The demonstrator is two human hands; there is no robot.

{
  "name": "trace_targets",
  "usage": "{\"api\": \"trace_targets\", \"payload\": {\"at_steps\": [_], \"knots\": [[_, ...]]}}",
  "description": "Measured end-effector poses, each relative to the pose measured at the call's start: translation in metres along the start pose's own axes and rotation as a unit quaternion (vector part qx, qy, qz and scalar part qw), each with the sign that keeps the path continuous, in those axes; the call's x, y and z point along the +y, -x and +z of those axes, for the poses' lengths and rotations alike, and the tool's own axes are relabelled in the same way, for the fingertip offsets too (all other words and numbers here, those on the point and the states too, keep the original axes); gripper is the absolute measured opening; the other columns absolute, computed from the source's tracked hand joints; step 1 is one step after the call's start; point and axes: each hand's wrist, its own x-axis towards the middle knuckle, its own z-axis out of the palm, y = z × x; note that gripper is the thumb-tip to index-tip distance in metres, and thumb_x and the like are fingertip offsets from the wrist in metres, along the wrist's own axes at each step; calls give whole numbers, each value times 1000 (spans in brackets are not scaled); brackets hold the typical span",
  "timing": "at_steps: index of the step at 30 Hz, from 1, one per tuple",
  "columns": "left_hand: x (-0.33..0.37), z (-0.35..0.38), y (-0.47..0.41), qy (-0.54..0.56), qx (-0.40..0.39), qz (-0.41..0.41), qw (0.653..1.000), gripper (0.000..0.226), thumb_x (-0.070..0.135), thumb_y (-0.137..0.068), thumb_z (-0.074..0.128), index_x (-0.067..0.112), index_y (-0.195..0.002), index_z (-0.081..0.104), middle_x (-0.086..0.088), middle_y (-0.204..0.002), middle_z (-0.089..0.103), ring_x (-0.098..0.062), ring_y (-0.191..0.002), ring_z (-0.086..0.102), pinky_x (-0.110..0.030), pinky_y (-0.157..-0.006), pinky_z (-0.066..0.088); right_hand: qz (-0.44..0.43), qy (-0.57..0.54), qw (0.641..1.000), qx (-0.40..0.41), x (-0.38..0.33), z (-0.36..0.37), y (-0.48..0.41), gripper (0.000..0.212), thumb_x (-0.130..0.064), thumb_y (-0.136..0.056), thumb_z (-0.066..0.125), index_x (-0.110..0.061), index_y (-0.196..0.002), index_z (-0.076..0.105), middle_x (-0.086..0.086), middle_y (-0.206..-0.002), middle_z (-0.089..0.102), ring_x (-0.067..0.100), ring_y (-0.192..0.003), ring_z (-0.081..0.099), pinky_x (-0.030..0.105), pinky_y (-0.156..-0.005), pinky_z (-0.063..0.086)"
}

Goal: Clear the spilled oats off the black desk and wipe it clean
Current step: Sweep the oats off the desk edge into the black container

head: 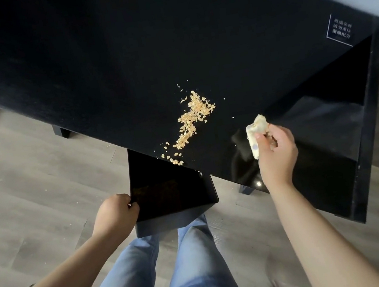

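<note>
- The oats (190, 123) trail to the near edge of the desk (97, 58); a hard sweep could fling them past the bin (171, 195).
- The left hand (116, 213) grips the bin's rim below that edge; any drift could drop flakes onto the floor (29, 179).
- The right hand (277, 152) pinches a cloth (256, 133) beside the oats.

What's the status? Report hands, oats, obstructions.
Left hand grips tray under desk edge. Right hand holds cloth, right of oats. Oats trail to desk edge, over tray. Nothing blocking.

Glossy black desk (304, 126), wood-grain floor (29, 179)
</note>
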Motion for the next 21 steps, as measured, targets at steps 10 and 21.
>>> {"api": "trace_targets", "payload": {"at_steps": [10,21], "knots": [[4,12,-4,17,5,-17,1000,26,11,-80,52,-6,-61,52,-21,-60,61,-24,-46,37,-28,-46,29,-79,16,990,-119,-17,60,59,19,-10,-81,69,-13,-99,72,-3,-104,61,7,-90,54,13,-74,37],[9,13,-3,21,16,-33,999,26,11,-80,52,-6,-61,53,-22,-60,60,-25,-47,36,-28,-47,28,-58,-65,993,-79,-55,5,-13,7,-16,-84,69,-13,-91,68,2,-90,60,1,-76,53,11,-69,41]]}}
